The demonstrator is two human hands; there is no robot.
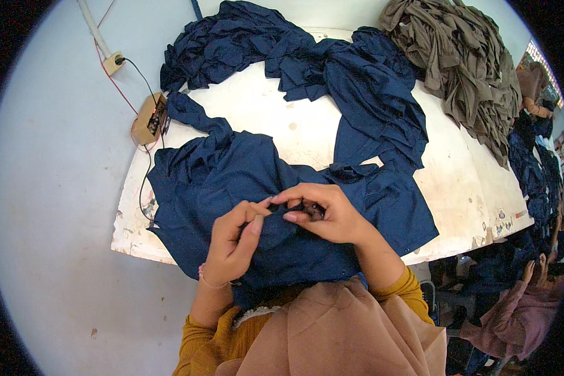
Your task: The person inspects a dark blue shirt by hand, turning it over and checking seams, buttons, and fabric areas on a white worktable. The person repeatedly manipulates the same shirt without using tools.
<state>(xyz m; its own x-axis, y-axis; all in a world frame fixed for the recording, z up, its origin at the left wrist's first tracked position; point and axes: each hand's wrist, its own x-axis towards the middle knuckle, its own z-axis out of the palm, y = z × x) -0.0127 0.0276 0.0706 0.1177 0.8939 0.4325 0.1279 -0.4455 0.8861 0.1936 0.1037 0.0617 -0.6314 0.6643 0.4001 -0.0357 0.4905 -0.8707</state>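
A navy blue garment (pixel 232 169) lies spread and rumpled across the near side of the table and hangs over its front edge. Above its middle, my left hand (pixel 235 241) is closed, thumb and fingers pinching a small bit of the dark cloth. My right hand (pixel 332 213) meets it fingertip to fingertip, its index finger reaching to the pinched spot. Something small and dark sits inside the curled right fingers; too little of it shows to name it.
Piled navy cloth (pixel 244 41) lines the table's far side, with more navy cloth (pixel 379 103) draping toward me. A brown-grey heap (pixel 464 69) covers the far right. At left, a power box (pixel 149 119) trails cords beside the white table (pixel 294 128). People work at right, one in a mauve sleeve (pixel 514 319).
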